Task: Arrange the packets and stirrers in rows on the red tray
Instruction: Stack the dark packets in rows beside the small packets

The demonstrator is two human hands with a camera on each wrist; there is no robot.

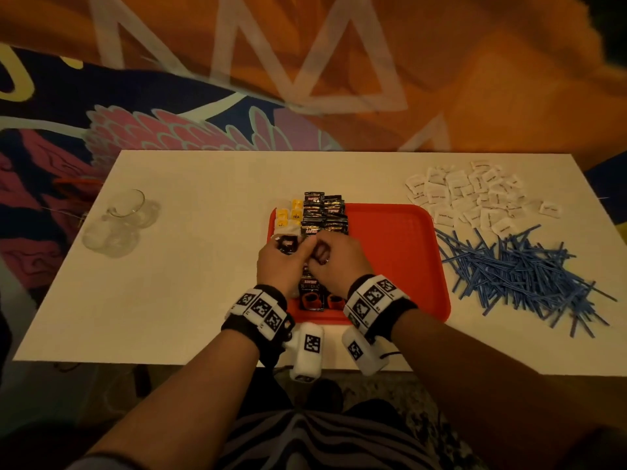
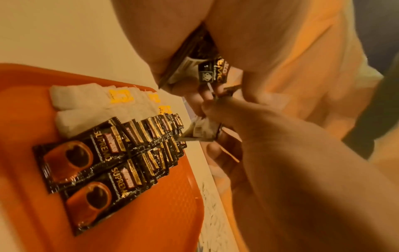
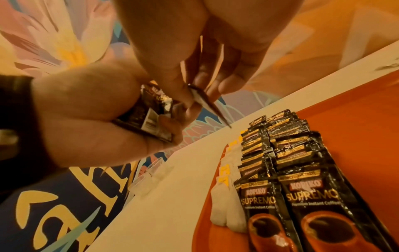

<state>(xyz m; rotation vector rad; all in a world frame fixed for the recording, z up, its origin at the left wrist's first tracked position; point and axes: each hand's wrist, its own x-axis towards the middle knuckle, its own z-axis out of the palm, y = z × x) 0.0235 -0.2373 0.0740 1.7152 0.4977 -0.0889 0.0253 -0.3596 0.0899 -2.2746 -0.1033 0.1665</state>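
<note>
Gripping a stack of black coffee sachets (image 3: 149, 117), the left hand (image 1: 281, 262) hovers over the red tray (image 1: 400, 252) while the right hand (image 1: 336, 259) pinches a single sachet (image 3: 207, 102) beside it. Two overlapping rows of coffee sachets (image 1: 322, 218) and two rows of tea bags (image 1: 288, 215) line the tray's left part. White sugar packets (image 1: 468, 195) and blue stirrers (image 1: 515, 269) lie heaped on the white table (image 1: 190, 266), right of the tray.
</note>
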